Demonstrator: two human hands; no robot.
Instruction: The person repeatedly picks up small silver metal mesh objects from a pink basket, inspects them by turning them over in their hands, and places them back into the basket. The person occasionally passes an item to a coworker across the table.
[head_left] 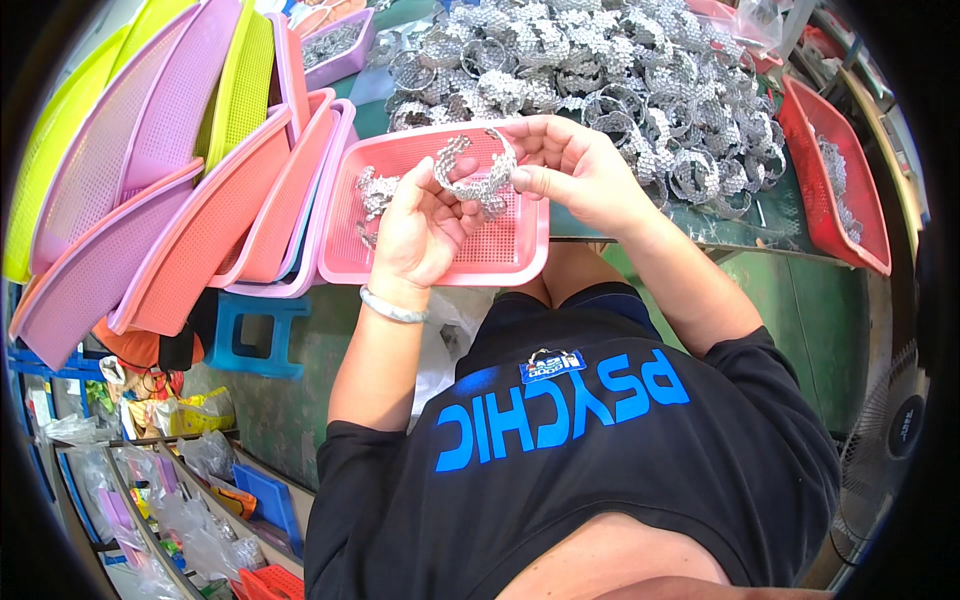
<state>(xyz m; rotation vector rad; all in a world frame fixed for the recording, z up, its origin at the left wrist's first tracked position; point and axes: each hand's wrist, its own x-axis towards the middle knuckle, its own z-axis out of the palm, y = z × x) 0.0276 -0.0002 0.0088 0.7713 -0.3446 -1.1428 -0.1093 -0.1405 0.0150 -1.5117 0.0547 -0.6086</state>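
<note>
Over a pink plastic basket (435,272), I hold up a silvery open metal cuff bracelet (478,187) with a honeycomb-like surface. My left hand (422,220) grips its left side between thumb and fingers, palm turned up. On the other side, my right hand (572,170) pinches the upper right end of the cuff between thumb and fingertips. Inside the basket, at its left, lie a few similar silvery pieces (376,195). A large heap of the same kind of cuffs (590,80) covers the table just beyond my hands.
Nested purple, green and orange baskets (190,150) lean at the left. A red basket (835,190) with silvery pieces hangs over the green table's (780,232) right end. A blue stool (255,335) stands on the floor; a fan (885,440) is at the lower right.
</note>
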